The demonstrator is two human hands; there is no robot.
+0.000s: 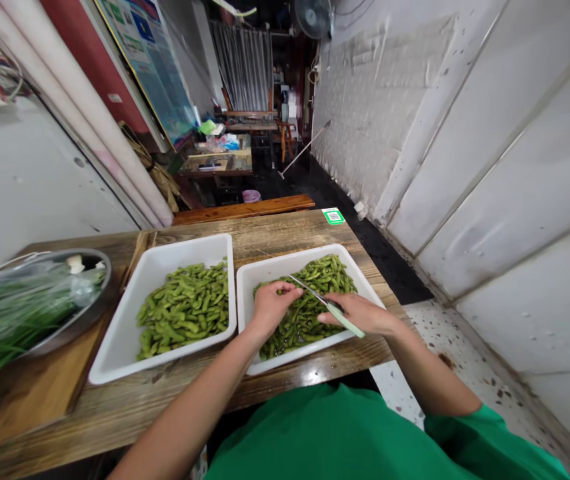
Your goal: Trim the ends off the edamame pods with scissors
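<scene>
Scissors (347, 320) with pale green handles are in my right hand (359, 313), their blades pointing up and left over the right white tray (252, 273). Green edamame pods (335, 273) are heaped in that tray, below both hands. My left hand (275, 307) is just left of the blades, thumb and forefinger pinched together. Whatever sits between those fingertips is too small to make out. To the left stands a second white tray (159, 257), where more edamame pods (185, 307) lie in a pile.
Both trays rest on a wooden table (165, 400). At the far left, a metal bowl (105, 293) with bagged green stalks (19, 313) sits on a wooden board (29, 400). A QR-code card (333, 216) lies at the back edge, with a bench (245, 210) beyond.
</scene>
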